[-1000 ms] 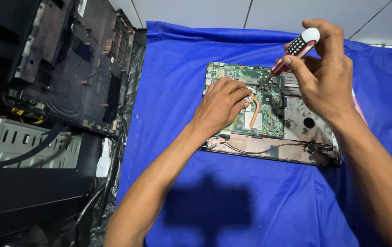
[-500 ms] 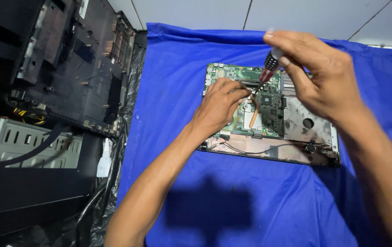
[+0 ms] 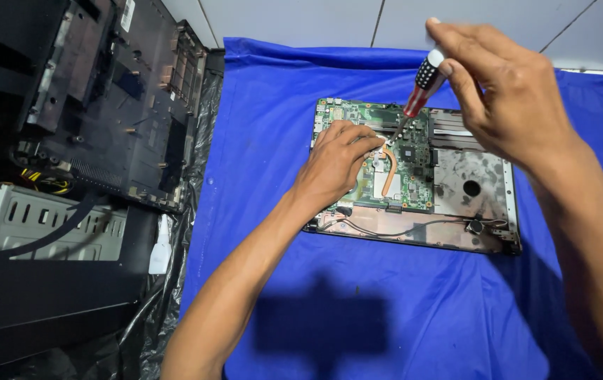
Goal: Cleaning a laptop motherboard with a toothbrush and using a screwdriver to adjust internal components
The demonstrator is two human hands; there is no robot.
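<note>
On blue cloth (image 3: 386, 295), right hand (image 3: 512, 98) grips screwdriver (image 3: 421, 84); left hand (image 3: 336, 162) presses motherboard (image 3: 414, 155).

2 hands are in view: the left hand (image 3: 336, 158) and the right hand (image 3: 509, 98). There is 1 screwdriver (image 3: 421, 84), 1 opened laptop base (image 3: 470, 183) holding 1 green circuit board (image 3: 414, 151) with 1 copper heat pipe (image 3: 389, 172), 1 blue cloth (image 3: 280, 232), 1 black laptop cover (image 3: 125, 105) and 1 grey metal case (image 3: 41, 225).

blue cloth (image 3: 386, 295), black laptop shell (image 3: 125, 98)
</note>
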